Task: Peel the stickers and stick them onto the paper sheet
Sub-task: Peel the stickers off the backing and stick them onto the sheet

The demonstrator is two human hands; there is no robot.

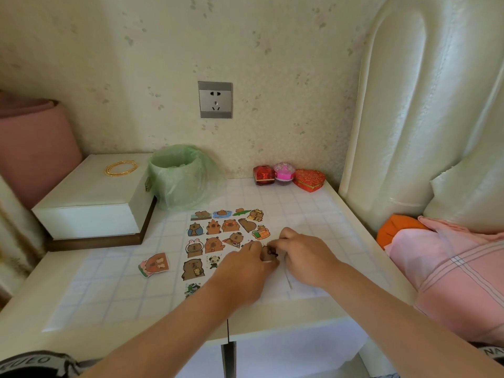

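A white paper sheet (302,289) lies on the small table, with several brown capybara stickers (214,227) stuck on its left half. My left hand (242,271) and my right hand (302,257) meet over the sheet's middle. Both pinch one small brown sticker (268,253) between their fingertips. My left hand hides part of the sheet's lower rows. A loose stack of stickers (155,264) lies on the table to the left of the sheet.
A white box (92,197) with gold bangles on it stands at the back left, beside a green-bagged bin (180,178). Red and pink gift boxes (289,177) sit at the back wall. A padded headboard and pink bedding (450,266) border the right edge.
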